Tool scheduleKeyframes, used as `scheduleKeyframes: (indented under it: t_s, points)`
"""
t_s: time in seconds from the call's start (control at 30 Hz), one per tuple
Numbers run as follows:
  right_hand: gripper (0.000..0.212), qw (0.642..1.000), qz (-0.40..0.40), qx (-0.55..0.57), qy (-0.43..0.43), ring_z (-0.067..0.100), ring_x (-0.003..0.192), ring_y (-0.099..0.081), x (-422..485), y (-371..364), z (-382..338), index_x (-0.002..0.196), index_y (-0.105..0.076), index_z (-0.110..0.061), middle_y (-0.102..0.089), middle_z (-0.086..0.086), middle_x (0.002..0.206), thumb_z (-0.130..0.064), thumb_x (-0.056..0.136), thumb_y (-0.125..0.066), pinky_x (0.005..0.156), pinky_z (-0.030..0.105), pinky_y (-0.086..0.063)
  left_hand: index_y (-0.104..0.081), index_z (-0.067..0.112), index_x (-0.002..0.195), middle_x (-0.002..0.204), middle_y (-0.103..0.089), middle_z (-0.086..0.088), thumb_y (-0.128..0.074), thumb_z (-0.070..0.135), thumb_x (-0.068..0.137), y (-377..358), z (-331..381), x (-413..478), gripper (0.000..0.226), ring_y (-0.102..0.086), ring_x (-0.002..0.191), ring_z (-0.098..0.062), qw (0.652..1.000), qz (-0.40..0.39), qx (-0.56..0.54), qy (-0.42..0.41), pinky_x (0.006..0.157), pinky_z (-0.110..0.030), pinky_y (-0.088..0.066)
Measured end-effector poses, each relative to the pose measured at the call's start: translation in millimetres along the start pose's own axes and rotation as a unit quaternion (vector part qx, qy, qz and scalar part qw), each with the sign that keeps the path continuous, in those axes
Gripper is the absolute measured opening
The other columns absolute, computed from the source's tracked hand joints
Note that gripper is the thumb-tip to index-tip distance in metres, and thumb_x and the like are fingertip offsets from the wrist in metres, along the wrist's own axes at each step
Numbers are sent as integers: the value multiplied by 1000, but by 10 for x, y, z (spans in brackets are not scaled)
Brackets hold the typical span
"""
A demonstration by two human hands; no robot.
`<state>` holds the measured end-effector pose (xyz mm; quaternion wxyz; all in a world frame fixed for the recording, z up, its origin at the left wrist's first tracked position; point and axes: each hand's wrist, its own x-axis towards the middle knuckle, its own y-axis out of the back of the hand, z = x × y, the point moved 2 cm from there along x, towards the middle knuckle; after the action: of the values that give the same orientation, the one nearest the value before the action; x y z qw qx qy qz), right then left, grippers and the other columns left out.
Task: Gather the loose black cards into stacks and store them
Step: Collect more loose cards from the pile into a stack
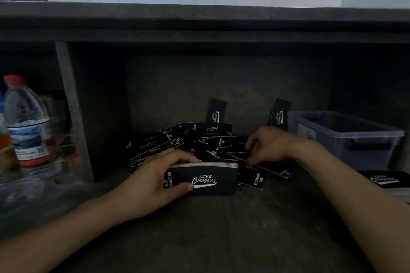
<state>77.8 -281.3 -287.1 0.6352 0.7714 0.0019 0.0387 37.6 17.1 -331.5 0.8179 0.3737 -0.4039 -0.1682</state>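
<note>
Left hand: my left hand (155,182) grips the gathered stack (213,180), which stands on its long edge on the shelf, thumb across the printed face.
Right hand: my right hand (268,146) curls its fingers into the loose cards (177,144) behind the stack; I cannot tell whether a card is pinched.
Risk, stack: only the left end is held, so I judge the far end could fan out if a card goes in askew.
Risk, pile: the cards overlap, black on dark; I might lift two or scatter some.
Risk, strays: two leaning cards (216,111) at the back wall are easily missed.
Storage: the clear plastic bin (332,146) sits near, to the right.
</note>
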Motion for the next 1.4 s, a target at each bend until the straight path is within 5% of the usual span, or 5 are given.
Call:
scheduleKeyframes:
  t_s: [0.2, 0.47, 0.77, 0.97, 1.4]
  points:
    - [58, 947, 196, 230, 112, 3, 69, -64, -63, 244, -19, 128, -58, -27, -67, -5, 89, -1, 78, -75, 67, 25, -55, -58, 38, 110, 111, -65, 21, -82, 30, 81, -7, 2, 5, 38, -65, 103, -3, 1000, 9, -8, 20, 86, -25, -54]
    - [19, 812, -35, 581, 38, 29, 98, -72, -56, 65, -250, 105, -63, -13, -74, 12, 106, 0, 92, -60, 84, 42, -60, -60, 34, 112, 141, -43, 29, -81, 29, 80, -15, -35, -7, 38, -41, 132, 14, 999, 10, -27, 34, 107, -17, -43]
    - [34, 903, -256, 336, 80, 28, 111, -59, -169, -22, -101, 111, -70, -9, -70, 13, 115, 11, 83, -64, 102, 43, -42, -44, 41, 122, 112, -72, 17, -82, 22, 80, -14, -54, 15, 60, -68, 107, -2, 992, 9, -96, 79, 97, -34, -54]
    - [27, 971, 111, 210, 1, 18, 119, -60, 107, -6, 184, 122, -66, -21, -67, 2, 127, -20, 95, -62, 102, 29, -44, -56, 45, 123, 110, -68, 19, -78, 28, 85, 7, -9, -11, 47, -68, 102, -5, 999, 4, -35, 31, 87, -30, -56]
    - [23, 958, 271, -66, 61, 32, 96, -66, 196, 37, 258, 117, -66, -20, -70, 10, 102, -25, 97, -55, 80, 35, -53, -56, 36, 105, 102, -70, 14, -82, 31, 82, -10, -70, 7, 35, -69, 95, -8, 998, 10, -35, 50, 83, -39, -57]
